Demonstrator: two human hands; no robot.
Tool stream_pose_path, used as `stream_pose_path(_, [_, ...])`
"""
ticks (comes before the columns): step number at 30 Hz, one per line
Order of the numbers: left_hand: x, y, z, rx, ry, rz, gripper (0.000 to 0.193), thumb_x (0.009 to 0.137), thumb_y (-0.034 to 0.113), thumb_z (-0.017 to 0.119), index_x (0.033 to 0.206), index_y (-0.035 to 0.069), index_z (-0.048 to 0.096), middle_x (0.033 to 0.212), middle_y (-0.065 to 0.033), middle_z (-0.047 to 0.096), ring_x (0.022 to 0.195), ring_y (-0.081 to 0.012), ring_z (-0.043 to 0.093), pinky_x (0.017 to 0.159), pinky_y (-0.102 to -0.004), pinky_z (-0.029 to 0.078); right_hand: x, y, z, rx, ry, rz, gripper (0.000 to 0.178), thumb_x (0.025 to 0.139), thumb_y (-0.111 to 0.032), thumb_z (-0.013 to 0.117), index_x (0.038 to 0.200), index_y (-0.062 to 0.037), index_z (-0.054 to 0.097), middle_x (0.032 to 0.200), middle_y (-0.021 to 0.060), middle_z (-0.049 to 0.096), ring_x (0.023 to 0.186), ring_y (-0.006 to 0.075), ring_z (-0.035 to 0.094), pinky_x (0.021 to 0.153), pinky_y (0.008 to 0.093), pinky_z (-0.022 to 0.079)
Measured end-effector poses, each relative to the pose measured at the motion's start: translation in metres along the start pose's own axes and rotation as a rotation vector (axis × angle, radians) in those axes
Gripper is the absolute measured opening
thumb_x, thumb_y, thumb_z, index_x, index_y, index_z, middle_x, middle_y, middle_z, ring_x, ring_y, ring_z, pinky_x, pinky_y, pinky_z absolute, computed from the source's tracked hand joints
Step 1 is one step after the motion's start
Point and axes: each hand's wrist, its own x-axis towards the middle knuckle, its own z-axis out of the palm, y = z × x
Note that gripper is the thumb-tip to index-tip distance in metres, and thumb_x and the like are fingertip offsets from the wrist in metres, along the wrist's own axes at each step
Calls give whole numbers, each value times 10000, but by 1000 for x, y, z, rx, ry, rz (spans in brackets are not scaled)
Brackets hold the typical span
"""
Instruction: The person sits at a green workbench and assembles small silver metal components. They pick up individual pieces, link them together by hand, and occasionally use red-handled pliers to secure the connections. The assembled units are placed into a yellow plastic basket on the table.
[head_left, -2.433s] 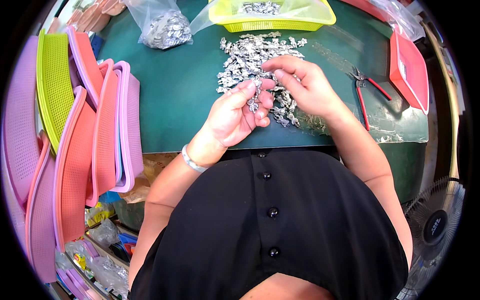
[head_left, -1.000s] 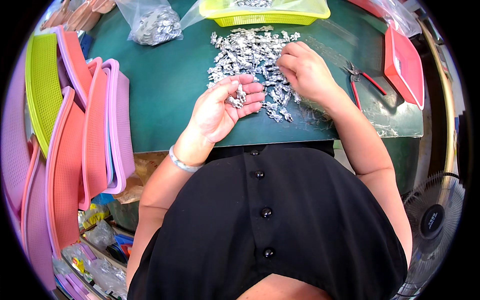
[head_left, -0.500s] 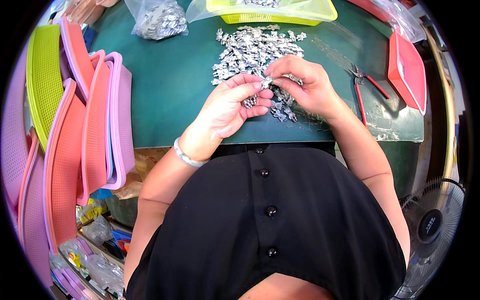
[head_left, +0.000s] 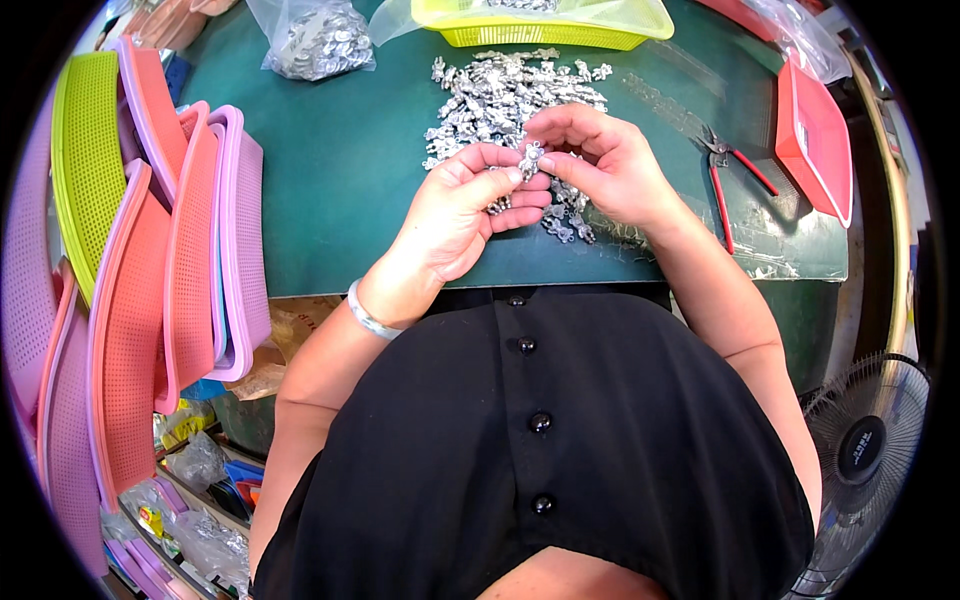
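A small silver metal charm (head_left: 531, 161), figure-shaped with a loop on top, is held up between both hands over the near part of the table. My left hand (head_left: 465, 205) pinches it between thumb and forefinger, its other fingers curled below. From the right, my right hand (head_left: 620, 175) has its thumb at the charm's side and its bent fingertips by the top. Beyond the hands lies a broad heap of similar silver charms (head_left: 490, 105). A smaller cluster of charms (head_left: 568, 226) rests below the right hand, partly covered by it.
Red-handled cutting pliers (head_left: 722, 165) lie open to the right, beside a pink tray (head_left: 815, 150). A yellow-green basket (head_left: 560, 32) and a clear bag of metal pieces (head_left: 325, 45) stand at the back. Stacked plastic baskets (head_left: 130, 300) crowd the left; a fan (head_left: 862, 450) is lower right.
The charm now stands more upright and shows more fully between the fingers. My right hand's fingers have lifted and opened slightly; the heap and pliers have not moved.
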Motion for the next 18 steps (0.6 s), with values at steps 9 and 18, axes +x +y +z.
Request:
stream_pose_path(9, [0, 2, -3, -67, -37, -45, 148, 893, 94, 460, 992, 4, 523, 928, -165, 607, 857, -285, 626, 748, -375, 538, 0, 0, 3, 23, 53, 21, 251, 809, 15, 553, 1060, 5, 558, 939, 60, 612, 868, 115, 572, 788, 258, 470])
stream_pose_path(18, [1, 5, -5, -106, -28, -124, 194, 911, 121, 415, 985, -25, 518, 979, -220, 592, 901, -312, 611, 775, -380, 534, 2, 0, 2, -316, 51, -113, 134, 804, -18, 573, 925, -24, 633, 823, 77, 642, 746, 137, 613, 667, 251, 480])
